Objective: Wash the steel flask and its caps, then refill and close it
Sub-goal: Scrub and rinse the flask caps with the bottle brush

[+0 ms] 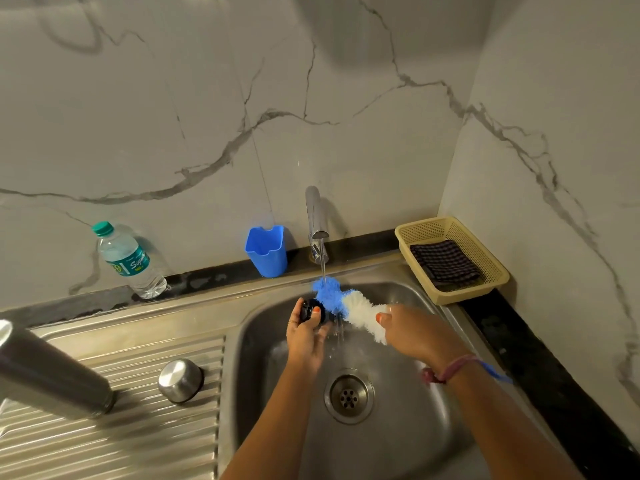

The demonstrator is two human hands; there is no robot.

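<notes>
The steel flask (52,372) runs off the left edge.

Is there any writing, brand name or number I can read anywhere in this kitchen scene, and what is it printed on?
"Signa…": white script on the teal label of the plastic water bottle standing on the counter left of the sink; the last letters are unclear.
Small print and a round yellow-green logo on the same label: too small and blurred to read.
Steel flask, steel cap, blue cup, basket: no text visible.

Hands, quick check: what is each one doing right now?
Left hand: grips the black inner cap beside the tap stream.
Right hand: grips the bottle brush, its blue tip against the cap.
</notes>
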